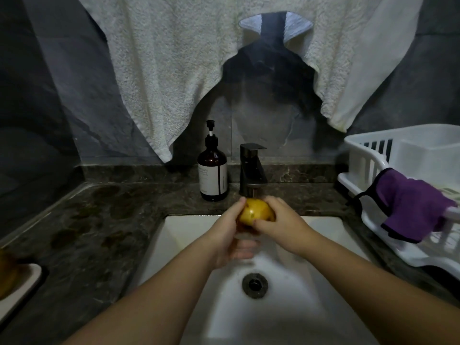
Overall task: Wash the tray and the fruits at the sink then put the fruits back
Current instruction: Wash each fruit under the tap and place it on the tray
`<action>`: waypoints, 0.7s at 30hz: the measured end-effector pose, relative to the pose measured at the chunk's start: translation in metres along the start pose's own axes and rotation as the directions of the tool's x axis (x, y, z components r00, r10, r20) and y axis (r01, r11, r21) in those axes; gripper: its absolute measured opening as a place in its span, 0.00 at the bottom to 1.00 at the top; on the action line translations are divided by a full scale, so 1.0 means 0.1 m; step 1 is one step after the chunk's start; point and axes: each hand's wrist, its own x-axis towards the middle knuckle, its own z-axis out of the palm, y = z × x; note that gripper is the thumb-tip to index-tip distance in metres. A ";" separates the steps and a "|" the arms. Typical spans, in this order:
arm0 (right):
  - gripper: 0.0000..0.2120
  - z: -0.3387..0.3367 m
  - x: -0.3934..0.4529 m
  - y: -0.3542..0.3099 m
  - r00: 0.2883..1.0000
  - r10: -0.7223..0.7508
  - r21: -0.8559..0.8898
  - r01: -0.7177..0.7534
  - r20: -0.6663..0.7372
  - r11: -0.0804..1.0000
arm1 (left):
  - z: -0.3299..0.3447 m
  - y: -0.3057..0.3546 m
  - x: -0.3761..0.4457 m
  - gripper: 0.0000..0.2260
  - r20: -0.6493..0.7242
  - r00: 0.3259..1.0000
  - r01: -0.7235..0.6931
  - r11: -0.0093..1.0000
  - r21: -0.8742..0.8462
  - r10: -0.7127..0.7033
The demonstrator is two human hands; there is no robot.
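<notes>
A yellow fruit with brown spots is held under the dark faucet, above the white sink. My left hand cups it from the left and below. From the right, my right hand grips it, thumb on its front. Water runs down below the fruit toward the drain. At the far left edge of the counter lies a white tray, and on it rests another yellowish fruit, partly cut off by the frame.
A brown soap pump bottle stands left of the faucet. A white dish rack with a purple cloth draped on it fills the right counter. White towels hang on the wall above. The counter is dark marble.
</notes>
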 end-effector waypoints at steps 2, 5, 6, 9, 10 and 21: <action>0.18 -0.01 0.01 -0.03 0.990 0.133 0.258 -0.143 0.055 0.955 | 0.01 0.02 0.00 0.29 0.000 0.998 -0.059 0.998 -0.024 0.059; 0.14 -0.02 0.02 -0.09 0.972 0.226 0.421 -0.231 0.063 0.877 | 0.04 0.02 -0.02 0.24 0.037 0.996 -0.074 0.995 -0.070 0.077; 0.15 -0.03 0.03 -0.10 0.973 0.221 0.431 -0.227 0.064 0.873 | 0.05 0.02 -0.02 0.24 0.041 0.996 -0.078 0.993 -0.084 0.082; 0.15 -0.02 0.02 -0.11 0.979 0.173 0.410 -0.204 0.112 0.889 | 0.06 0.04 -0.01 0.23 0.064 0.993 -0.094 0.987 -0.130 0.103; 0.17 -0.02 0.00 -0.10 0.977 0.163 0.405 -0.206 0.139 0.891 | 0.06 0.03 0.00 0.24 0.056 0.993 -0.096 0.987 -0.132 0.104; 0.22 0.01 0.02 -0.15 0.967 0.237 0.380 -0.255 0.096 0.889 | 0.08 0.03 0.04 0.21 0.045 0.995 -0.072 0.971 -0.229 0.084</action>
